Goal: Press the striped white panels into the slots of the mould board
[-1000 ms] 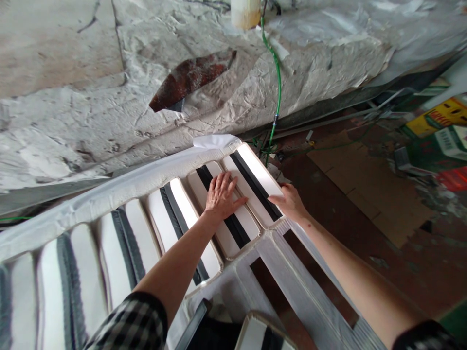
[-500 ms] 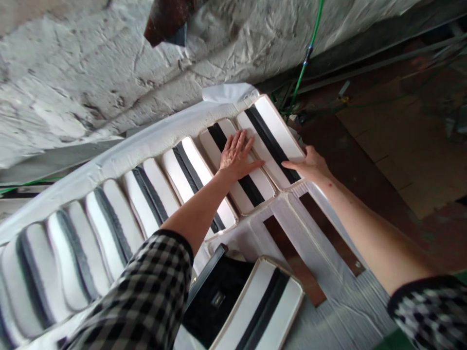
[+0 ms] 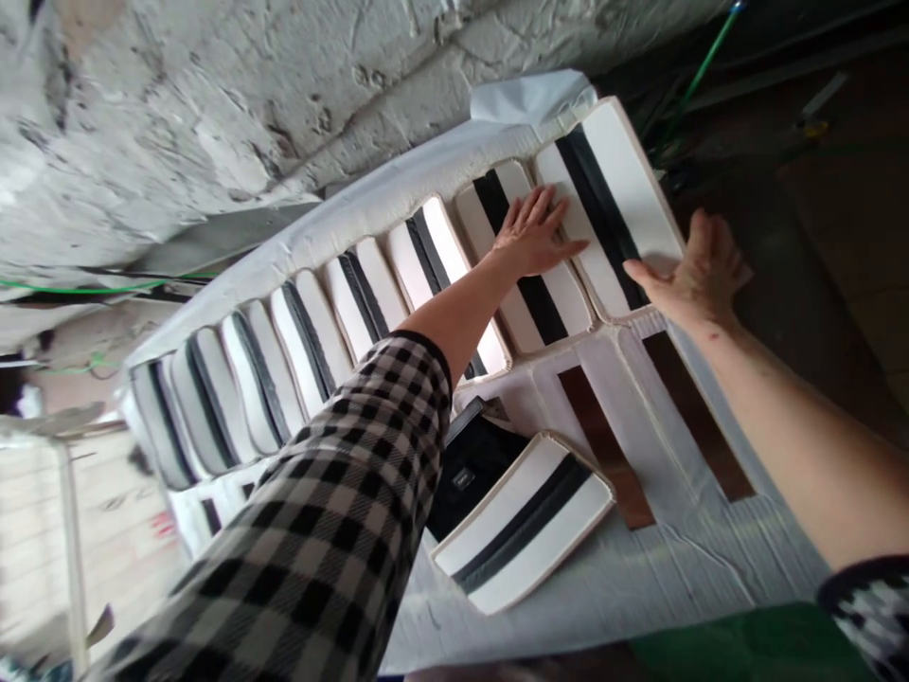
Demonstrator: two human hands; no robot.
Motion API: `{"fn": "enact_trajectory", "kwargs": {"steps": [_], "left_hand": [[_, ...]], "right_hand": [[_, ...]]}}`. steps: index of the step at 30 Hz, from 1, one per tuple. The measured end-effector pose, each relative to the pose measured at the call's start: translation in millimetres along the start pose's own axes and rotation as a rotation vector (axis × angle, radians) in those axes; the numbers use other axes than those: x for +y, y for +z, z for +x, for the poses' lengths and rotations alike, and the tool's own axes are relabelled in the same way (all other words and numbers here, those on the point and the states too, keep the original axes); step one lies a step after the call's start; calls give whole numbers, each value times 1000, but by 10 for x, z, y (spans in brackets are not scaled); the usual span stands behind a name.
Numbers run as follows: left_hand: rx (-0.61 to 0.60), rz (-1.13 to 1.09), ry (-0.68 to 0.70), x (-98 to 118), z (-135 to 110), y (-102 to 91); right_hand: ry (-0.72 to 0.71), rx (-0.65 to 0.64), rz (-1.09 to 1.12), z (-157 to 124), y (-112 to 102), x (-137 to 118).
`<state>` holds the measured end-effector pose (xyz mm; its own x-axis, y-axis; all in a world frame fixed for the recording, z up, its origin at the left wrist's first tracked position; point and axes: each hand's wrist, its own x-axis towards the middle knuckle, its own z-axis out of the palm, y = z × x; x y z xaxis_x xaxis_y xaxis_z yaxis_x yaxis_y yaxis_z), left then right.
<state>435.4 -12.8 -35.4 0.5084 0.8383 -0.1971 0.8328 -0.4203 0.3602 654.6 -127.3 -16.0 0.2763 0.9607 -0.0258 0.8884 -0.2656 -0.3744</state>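
Observation:
Several white padded panels, each with a black stripe and piped edges, lie side by side in a slanting row. My left hand (image 3: 534, 232) rests flat with fingers spread on the second panel (image 3: 545, 313) from the right, its fingertips reaching the end panel (image 3: 632, 156). At the end panel's lower right edge is my right hand (image 3: 700, 275), thumb over the white surface and the other fingers beyond the edge, apart from the thumb. Below the row lies a loose striped panel (image 3: 490, 568) beside a black piece (image 3: 487, 455) with a small label; whether they are joined I cannot tell.
The row lies on a long support covered in whitish sheeting (image 3: 568, 597), where brown strips (image 3: 603, 445) show. A rough grey wall surface (image 3: 213, 114) runs along the far side. A green hose (image 3: 710, 62) hangs at the upper right, above a dark floor.
The view has shifted, so the row's left end now shows. My left hand stays flat on the panels. My right hand's fingers have lifted away from the end panel's edge, thumb still over it.

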Motion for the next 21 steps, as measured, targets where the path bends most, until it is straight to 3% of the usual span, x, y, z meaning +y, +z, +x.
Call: {"fn": "enact_trajectory", "kwargs": {"steps": [2,5,7,10,12,15,18,21], "left_hand": [[-12,-36,-50,51,-4,-139],[126,-96,-6,90,-292,-443],[276,-157,41,99,-735,-649],[405,-367,21,142,-1738,-792],[356,-498,-62,228,-2527,-692],[130,-537,-258,464,-3647,-262],[-129,-533,-382,770,-4421,255],[-165,-558,-490,1000,-4743,508]], "right_hand": [[-78,76,90,-259,-180,-133],[-136,148,301,-958,-423,-289],[-47,82,362,-1610,-517,-300],[344,-78,573,-2675,-530,-208],[717,-229,772,-3304,-478,-169],[1018,-467,929,-3980,-364,-276],[1102,-593,1025,-4332,-227,-548],[1027,-569,1074,-4474,-119,-809]]}}
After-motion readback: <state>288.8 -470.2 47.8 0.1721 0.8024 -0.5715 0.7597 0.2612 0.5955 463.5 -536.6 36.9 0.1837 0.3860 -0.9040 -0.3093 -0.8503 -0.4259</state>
